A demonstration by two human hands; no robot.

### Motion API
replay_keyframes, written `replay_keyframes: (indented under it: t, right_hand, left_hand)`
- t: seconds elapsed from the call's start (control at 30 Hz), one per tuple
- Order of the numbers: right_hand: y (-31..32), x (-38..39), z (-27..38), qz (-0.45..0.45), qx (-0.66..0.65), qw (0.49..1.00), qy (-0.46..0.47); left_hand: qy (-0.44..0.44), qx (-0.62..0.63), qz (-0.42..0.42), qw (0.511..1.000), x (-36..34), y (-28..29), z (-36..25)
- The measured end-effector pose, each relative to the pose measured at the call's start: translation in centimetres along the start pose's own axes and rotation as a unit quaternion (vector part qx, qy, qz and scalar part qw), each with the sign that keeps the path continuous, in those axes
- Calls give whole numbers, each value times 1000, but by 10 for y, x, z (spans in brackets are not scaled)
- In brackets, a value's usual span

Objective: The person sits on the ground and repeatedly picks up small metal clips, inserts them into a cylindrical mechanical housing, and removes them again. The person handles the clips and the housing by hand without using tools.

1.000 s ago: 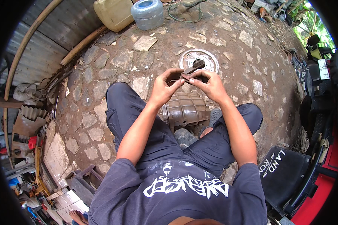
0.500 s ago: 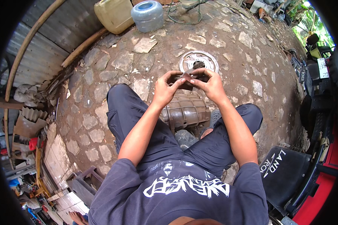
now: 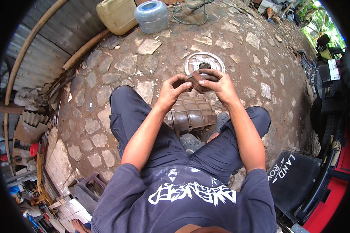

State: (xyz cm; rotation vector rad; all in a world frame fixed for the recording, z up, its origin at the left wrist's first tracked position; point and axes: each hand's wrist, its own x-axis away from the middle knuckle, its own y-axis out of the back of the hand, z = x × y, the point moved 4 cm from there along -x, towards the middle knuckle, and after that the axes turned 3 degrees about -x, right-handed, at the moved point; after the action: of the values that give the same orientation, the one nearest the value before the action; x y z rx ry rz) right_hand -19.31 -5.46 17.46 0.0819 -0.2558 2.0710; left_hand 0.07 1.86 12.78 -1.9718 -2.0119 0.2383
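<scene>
A small folded piece of brown sandpaper (image 3: 197,82) is between my two hands, above the ground in front of me. My left hand (image 3: 174,89) pinches its left edge between thumb and fingers. On its other side my right hand (image 3: 218,86) grips it, fingers over the top and thumb against the near face. Below my hands, between my legs, lies a ribbed metal gearbox casing (image 3: 193,114), its far end partly covered by the hands. Just beyond my fingers, a round silvery metal part (image 3: 190,63) with a dark centre hole rests on the ground.
Stone-set earth ground (image 3: 128,64) surrounds me. Far off stand a clear blue water jug (image 3: 151,17), a yellowish jerrycan (image 3: 116,17) and a green hose (image 3: 190,22). A black mud flap (image 3: 293,180) and red vehicle body (image 3: 334,200) are at right. Corrugated metal sheets (image 3: 46,39) line the left.
The sandpaper has been turned and folded smaller between my fingers, with its grey side no longer showing. My right hand has shifted slightly around it; the casing and round part stay put.
</scene>
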Motion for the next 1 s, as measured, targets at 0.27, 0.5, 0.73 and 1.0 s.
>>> replay_keyframes:
  t: [0.27,0.5,0.73,1.0]
  right_hand:
    - [-9,-2,3,-2,63,998,22]
    - [-8,-1,4,-21,63,998,6]
    - [-6,-2,-1,-28,73,997,-12]
    - [-8,-3,3,-17,163,985,59]
  left_hand:
    - [-5,68,-55,996,-1,-2,1]
    - [-12,-20,-64,998,4,-9,-12]
    - [-17,-37,-78,996,1,-8,-9]
    - [-22,-22,-34,999,0,-8,-4]
